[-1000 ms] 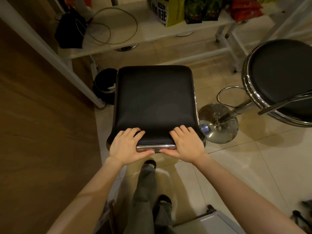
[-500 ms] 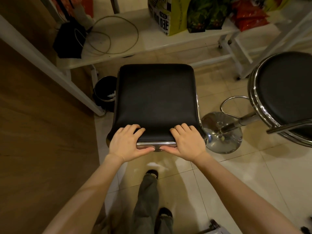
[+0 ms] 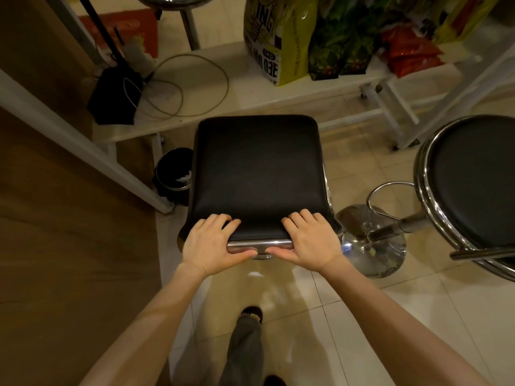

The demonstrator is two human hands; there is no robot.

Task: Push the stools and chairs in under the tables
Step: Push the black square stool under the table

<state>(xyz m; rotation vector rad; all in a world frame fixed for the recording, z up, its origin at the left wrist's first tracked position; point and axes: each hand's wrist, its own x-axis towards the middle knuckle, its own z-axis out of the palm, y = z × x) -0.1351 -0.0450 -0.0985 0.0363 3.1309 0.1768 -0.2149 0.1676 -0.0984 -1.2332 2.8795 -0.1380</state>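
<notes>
The wooden desk fills the left of the view, its white frame edge running diagonally away, and a white lower shelf crosses the far side, carrying snack bags, a coiled cable and a black pouch. At centre stands the square black stool, its seat reaching straight ahead from the person, its far edge just beside the front lip of that shelf and not yet under it. A round black stool stands out in the open on the right, its chrome base close to the square stool's right side. A small dark bin sits on the floor just left of the seat, by the desk leg.

The left hand and right hand both grip the near edge of the seat, fingers curled over the cushion and thumbs tucked under the chrome rail. They are level and equally near, so the push should go straight forward along the seat's line. The likely snag is the bin or desk leg on the left.
</notes>
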